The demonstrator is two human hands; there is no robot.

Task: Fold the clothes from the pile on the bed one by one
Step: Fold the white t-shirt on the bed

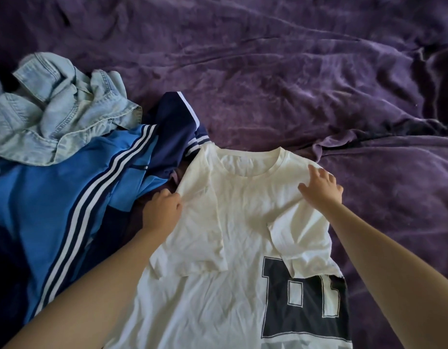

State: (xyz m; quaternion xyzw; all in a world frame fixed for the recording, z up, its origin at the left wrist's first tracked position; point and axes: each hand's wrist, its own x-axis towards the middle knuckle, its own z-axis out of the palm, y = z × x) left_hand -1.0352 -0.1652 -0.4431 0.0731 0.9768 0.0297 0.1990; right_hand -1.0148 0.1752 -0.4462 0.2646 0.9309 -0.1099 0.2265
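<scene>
**Grips.** L grip (162, 209): fingers curled onto the shirt's edge at the L shoulder, grasping the fold there. Fingertips are hidden by cloth. R grip (321, 188): released, fingers spread flat, pressing on the R shoulder.

**Item.** White T-shirt (238, 222) lies flat on the bed (293, 84). Its long axis runs 12–6, with the collar (250, 170) at 12 and the hem at 6, out of frame. L sleeve (205, 235) and R sleeve (298, 243) are both turned in over the chest. The R sleeve partly covers the dark print (306, 311) at 5.

**Key relation.** Both grips are at the collar end, one at 9 and one at 3 of the axis. The rest of the shirt lies at 6 from both, toward the person.

**Assessment.** Body sides appear not yet folded in. The next fold is prob. lengthwise, parallel to the axis. The L grip already has an edge, so it is better placed to lead.

**Surroundings.** The pile is at 9–10:
- Blue track jacket (54, 197) is just beside the shirt's L edge.
- Navy garment (172, 127) at 11 touches the shoulder corner.
- Denim shirt (54, 104) lies on top of the jacket.

**Risk.** The L edge may drag pile items along.
</scene>
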